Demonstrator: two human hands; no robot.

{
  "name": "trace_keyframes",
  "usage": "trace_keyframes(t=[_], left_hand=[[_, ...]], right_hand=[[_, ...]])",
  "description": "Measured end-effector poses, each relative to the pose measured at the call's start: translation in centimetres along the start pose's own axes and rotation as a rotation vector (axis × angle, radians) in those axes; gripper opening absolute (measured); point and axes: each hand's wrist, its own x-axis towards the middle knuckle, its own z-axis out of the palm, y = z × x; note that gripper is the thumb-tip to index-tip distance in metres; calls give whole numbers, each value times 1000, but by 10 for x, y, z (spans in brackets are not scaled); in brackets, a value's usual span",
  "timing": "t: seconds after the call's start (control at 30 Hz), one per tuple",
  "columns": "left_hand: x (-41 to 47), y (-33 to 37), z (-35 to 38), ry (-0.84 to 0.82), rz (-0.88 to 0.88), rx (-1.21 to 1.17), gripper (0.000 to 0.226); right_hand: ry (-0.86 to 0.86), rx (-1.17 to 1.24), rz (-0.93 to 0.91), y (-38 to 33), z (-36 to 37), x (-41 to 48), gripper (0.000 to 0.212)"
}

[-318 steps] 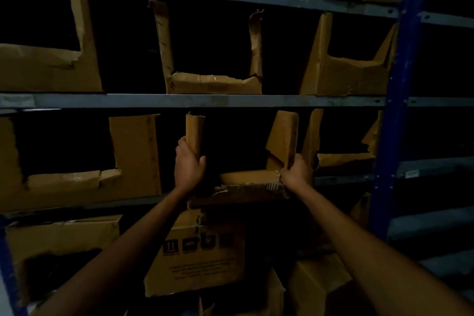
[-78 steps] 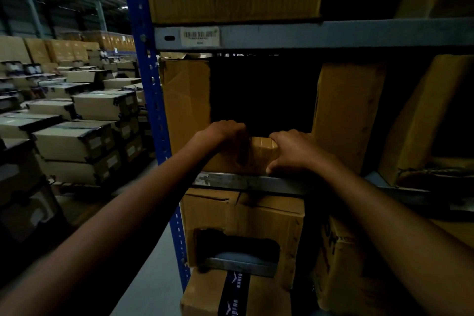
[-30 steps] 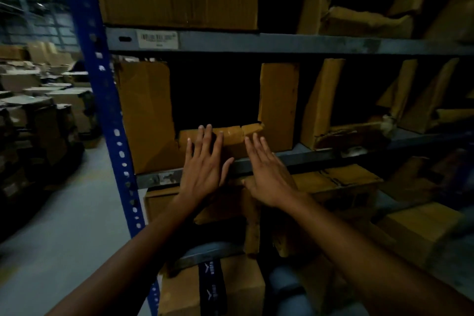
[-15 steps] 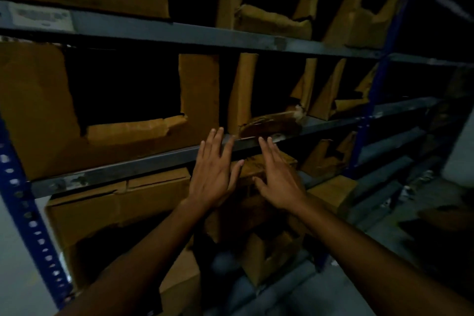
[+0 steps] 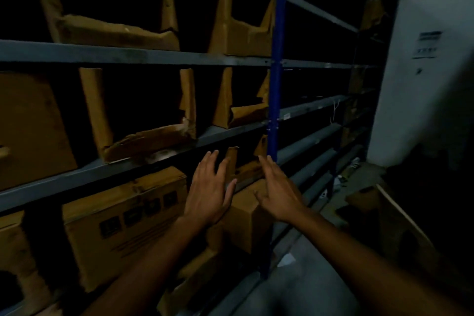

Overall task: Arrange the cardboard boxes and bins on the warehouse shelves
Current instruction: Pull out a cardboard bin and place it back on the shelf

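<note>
Hands sit nearest, side by side with a gap between them. The left hand (image 5: 209, 191) and the right hand (image 5: 278, 194) are both spread flat, fingers straight and pointing up and away, palms toward the rack, holding nothing. Whether either touches cardboard I cannot tell; they seem to float just in front of it. Right behind them, low, stands a plain closed box (image 5: 247, 220), with a printed box (image 5: 125, 223) to its left.

Just beyond the fingertips, in the gap between the hands and above the plain box, is the likely next item, a small cut-front bin (image 5: 247, 172). Its low front lip runs left to right and a torn corner post rises at each side; its depth is lost in the dark. It lies straight ahead and slightly up, the right hand looking a touch closer. A push from both palms should square it.

Farther up, a torn bin (image 5: 148, 137) leans on the middle shelf (image 5: 77, 174). Another bin (image 5: 241, 113) sits to its right, beside the blue upright (image 5: 275, 84).
</note>
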Motion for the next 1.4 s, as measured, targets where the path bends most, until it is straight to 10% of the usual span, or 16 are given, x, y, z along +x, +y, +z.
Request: trace_keyframes(t=[0.67,1.4], left_hand=[[129,32,188,-63,-1,-57,44],[232,-38,424,-581,-371,204,59]], right_hand=[[-103,-29,-1,189,45,115,86],[-482,-71,-369,343,219,355,70]])
